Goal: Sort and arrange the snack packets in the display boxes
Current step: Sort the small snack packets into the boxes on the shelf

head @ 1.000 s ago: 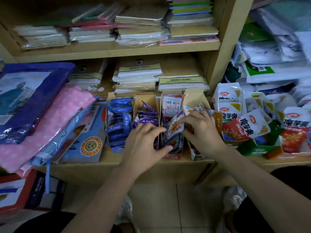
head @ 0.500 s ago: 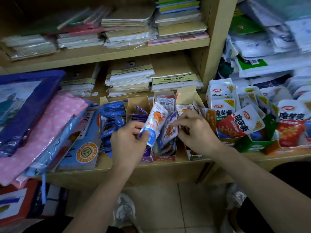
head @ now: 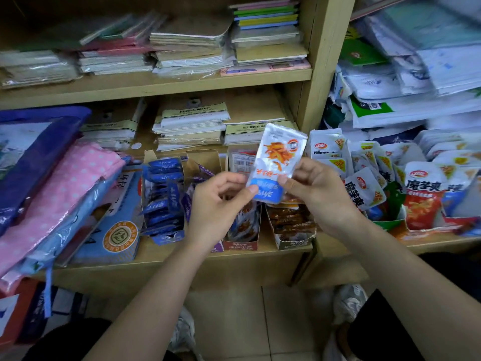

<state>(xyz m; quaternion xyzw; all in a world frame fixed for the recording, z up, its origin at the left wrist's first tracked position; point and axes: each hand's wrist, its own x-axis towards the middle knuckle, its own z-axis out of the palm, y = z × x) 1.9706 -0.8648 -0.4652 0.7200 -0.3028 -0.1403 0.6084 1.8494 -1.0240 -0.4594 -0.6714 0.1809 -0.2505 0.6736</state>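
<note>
The left hand (head: pixel 218 204) and the right hand (head: pixel 317 194) each pinch the lower blue edge of one white-and-orange snack packet (head: pixel 278 157) between thumb and fingers. The packet is held upright in the air, above the middle of the row of display boxes and inside none of them. Directly below it, the third box (head: pixel 240 244) holds packets of what appears to be the same print, lying loose and slanted, so this box is the probable destination. The fourth box (head: pixel 291 225), just beside it, is filled with brown packets. The first box (head: pixel 161 199) is packed with blue packets in a fairly even row and looks finished. The second box (head: pixel 200 173) holds purple packets but is partly hidden by the left hand. Further right on the shelf (head: pixel 182 256), the large red-and-white packets (head: pixel 421 188) lie heaped and tilted. Assessment: the task is partway; the held packet and the right-hand heap remain to be arranged.
</note>
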